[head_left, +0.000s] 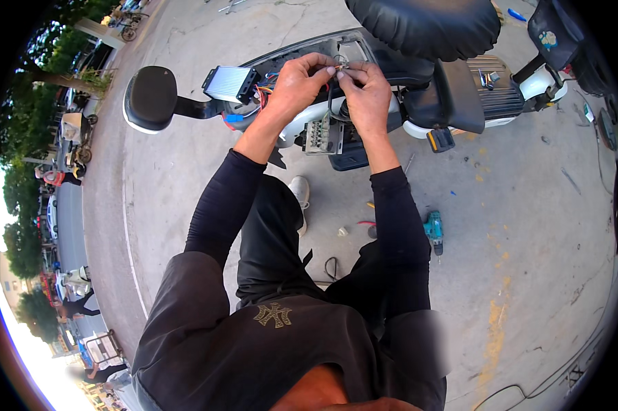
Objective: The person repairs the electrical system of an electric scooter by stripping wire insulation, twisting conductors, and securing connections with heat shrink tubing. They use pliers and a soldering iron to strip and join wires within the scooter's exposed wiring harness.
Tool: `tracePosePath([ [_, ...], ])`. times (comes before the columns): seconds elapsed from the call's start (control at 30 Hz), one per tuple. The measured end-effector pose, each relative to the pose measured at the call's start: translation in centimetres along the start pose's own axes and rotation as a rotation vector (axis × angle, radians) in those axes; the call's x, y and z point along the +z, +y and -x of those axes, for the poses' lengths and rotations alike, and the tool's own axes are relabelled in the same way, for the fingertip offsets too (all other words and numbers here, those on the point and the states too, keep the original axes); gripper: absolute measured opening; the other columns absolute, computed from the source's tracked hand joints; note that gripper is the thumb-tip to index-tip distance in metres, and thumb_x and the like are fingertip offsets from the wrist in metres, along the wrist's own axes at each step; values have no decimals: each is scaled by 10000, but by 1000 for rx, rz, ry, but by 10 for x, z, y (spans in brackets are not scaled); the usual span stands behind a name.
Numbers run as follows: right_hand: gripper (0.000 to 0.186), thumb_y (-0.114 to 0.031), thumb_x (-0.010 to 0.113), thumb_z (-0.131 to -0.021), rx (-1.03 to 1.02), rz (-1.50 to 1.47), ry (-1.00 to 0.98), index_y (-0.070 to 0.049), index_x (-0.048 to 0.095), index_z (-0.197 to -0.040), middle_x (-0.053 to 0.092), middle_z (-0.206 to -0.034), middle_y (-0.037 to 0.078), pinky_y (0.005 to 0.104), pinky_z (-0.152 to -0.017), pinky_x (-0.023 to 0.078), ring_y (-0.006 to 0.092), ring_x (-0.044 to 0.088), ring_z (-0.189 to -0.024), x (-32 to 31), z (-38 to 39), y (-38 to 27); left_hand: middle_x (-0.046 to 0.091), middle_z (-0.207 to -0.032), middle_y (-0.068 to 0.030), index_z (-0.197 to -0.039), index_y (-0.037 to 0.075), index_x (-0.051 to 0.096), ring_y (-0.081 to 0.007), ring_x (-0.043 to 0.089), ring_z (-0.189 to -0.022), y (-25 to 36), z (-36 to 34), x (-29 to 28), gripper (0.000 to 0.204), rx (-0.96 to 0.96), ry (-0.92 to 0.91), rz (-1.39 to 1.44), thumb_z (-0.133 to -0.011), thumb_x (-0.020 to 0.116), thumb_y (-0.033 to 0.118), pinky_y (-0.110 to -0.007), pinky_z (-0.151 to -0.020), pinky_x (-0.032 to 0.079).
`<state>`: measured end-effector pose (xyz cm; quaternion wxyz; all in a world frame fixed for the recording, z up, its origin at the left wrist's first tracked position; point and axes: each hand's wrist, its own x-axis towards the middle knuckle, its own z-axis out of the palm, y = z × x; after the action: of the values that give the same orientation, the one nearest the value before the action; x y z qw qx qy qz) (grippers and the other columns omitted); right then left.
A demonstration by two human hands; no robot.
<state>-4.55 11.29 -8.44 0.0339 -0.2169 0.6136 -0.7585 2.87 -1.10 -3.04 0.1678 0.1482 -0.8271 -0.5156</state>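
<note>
My left hand (pixel 296 83) and my right hand (pixel 368 96) meet fingertip to fingertip over the opened body of an electric scooter (pixel 418 75). Both pinch thin wires (pixel 340 66) between thumb and forefinger; the exact ends are too small to make out. Beside my left hand, a silver finned controller box (pixel 231 83) rests on the scooter's rear, with coloured wires (pixel 262 92) running from it. Below my hands, an open metal unit with a row of terminals (pixel 320 135) hangs at the scooter's near side, and a dark cable loops down towards it.
A black padded backrest (pixel 151 99) juts out at the left, and a black seat (pixel 425 24) stands at the top. On the concrete by my right arm lies a teal power drill (pixel 434 231). Small tools lie on the scooter's footboard (pixel 490 85). A cable (pixel 521 390) trails at lower right.
</note>
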Motion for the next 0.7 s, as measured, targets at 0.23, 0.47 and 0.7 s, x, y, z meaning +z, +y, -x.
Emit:
tracePosePath([
  [0.23, 254, -76, 762, -875, -12, 68, -12, 50, 653, -1065, 781, -926, 110, 237, -742, 529, 89, 693, -814, -3, 0, -5, 711, -953, -24, -1088, -18, 716, -67, 598, -868, 2, -2, 4, 201, 26, 3, -66, -962, 706, 138, -241, -760, 490],
  [0.47, 209, -70, 741, -877, -36, 96, -20, 33, 682, -1050, 782, -912, 116, 259, -736, 537, 120, 713, -803, -5, 2, -7, 716, -910, -121, -1052, -19, 674, -215, 648, -823, 5, -3, 9, 219, 105, 11, -234, -950, 656, 174, -351, -750, 508],
  [0.7, 160, -24, 719, -900, -100, 224, -69, -9, 702, -1059, 771, -887, 81, 269, -687, 534, 123, 708, -758, -8, 11, -14, 723, -984, -209, -1067, -19, 668, -381, 686, -928, 7, -5, 5, 249, 86, -40, -283, -956, 619, 198, -437, -830, 516],
])
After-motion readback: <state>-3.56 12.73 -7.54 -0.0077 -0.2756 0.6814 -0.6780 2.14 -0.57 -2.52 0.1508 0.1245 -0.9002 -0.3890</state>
